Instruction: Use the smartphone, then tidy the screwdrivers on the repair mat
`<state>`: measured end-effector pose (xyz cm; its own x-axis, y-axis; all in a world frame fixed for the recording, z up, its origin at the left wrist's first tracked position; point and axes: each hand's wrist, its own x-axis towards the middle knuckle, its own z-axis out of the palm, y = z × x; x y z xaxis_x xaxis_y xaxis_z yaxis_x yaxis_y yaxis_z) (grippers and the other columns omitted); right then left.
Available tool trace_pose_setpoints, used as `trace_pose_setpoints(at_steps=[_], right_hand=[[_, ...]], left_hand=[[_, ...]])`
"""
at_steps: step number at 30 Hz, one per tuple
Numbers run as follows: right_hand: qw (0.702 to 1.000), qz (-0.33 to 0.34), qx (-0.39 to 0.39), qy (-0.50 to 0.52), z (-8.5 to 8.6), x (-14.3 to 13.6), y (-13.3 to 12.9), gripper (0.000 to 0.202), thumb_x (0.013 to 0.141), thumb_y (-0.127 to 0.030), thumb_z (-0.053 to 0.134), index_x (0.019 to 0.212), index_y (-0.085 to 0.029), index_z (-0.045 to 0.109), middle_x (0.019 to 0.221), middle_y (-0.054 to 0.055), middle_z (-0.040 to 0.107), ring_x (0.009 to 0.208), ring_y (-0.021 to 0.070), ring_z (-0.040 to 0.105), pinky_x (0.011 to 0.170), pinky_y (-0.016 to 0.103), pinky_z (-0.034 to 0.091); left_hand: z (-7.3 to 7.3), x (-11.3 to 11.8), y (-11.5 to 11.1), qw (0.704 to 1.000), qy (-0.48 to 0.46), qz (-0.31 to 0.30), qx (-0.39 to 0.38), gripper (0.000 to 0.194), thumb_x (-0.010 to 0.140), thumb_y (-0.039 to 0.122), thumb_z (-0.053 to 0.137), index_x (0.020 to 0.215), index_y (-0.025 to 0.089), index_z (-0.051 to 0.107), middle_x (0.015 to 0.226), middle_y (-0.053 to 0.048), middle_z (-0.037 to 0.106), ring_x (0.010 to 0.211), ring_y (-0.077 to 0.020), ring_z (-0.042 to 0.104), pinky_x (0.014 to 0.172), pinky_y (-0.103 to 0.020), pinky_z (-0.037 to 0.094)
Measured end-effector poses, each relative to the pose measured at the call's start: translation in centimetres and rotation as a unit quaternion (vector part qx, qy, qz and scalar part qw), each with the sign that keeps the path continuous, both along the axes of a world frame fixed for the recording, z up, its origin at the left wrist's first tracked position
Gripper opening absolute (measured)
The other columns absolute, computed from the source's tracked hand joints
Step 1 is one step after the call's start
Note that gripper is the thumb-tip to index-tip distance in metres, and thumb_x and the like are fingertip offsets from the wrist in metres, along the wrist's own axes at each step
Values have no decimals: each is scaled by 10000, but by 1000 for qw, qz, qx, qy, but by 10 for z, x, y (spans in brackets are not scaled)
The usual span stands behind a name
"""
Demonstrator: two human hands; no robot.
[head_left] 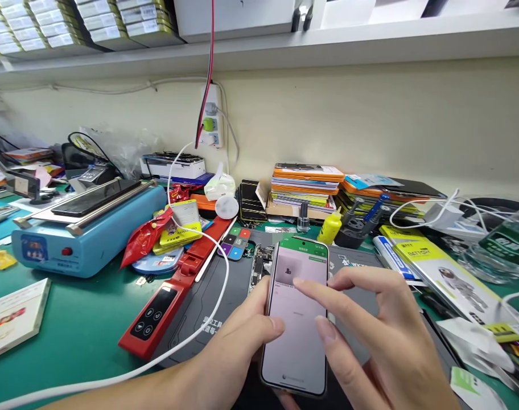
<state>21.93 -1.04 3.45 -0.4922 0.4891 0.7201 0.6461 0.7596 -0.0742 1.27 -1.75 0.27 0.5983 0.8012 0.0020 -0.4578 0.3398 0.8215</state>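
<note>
A smartphone [297, 341] with a lit screen, green at the top and pale below, is gripped by my left hand [238, 341], whose thumb rests on the left edge of the screen. My right hand [383, 324] is over the right side of the phone. Its index fingertip is at the upper part of the screen, by a small dark picture, and the thumb is near the right edge. The fingers are apart, with nothing held between them. Behind the phone lies an opened phone with bare inner parts [259, 267], partly covered, on a dark grey work mat [191, 324].
A red tool with a button panel [155, 319] and a blue machine [89, 233] stand left. A white cable [226, 285] loops over the mat. A yellow bottle [329, 228], stacked boxes [304, 188], battery packs [451, 279] and a clear bottle [505, 245] sit behind and right.
</note>
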Motion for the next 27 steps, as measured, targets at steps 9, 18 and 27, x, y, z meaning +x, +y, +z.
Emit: trace_pose_setpoints(at_steps=[9, 18, 27], right_hand=[[1000, -8, -16, 1, -2, 2, 0, 479, 932, -171, 568, 1406, -225, 615, 1134, 96, 470, 1033, 282, 533, 792, 389, 461], [999, -15, -34, 0, -3, 1, -2, 449, 975, -181, 533, 1416, -231, 601, 1101, 82, 447, 1022, 262, 518, 784, 370, 471], [958, -44, -157, 234, -12, -7, -4, 289, 1024, -304, 563, 1313, -288, 570, 1056, 59, 576, 960, 242, 609, 784, 345, 570]], left_hand=[[-1, -1, 1, 1000, -6, -3, -9, 561, 952, 291, 598, 1502, 352, 505, 1295, -109, 657, 977, -253, 740, 581, -227, 638], [-3, -2, 1, 1000, -12, -10, 2, 590, 951, 283, 589, 1525, 349, 470, 1303, -116, 646, 971, -251, 741, 591, -237, 638], [2, -4, 1, 1000, -23, -9, 17, 543, 963, 285, 566, 1502, 289, 497, 1166, -121, 706, 1012, -272, 738, 613, -240, 640]])
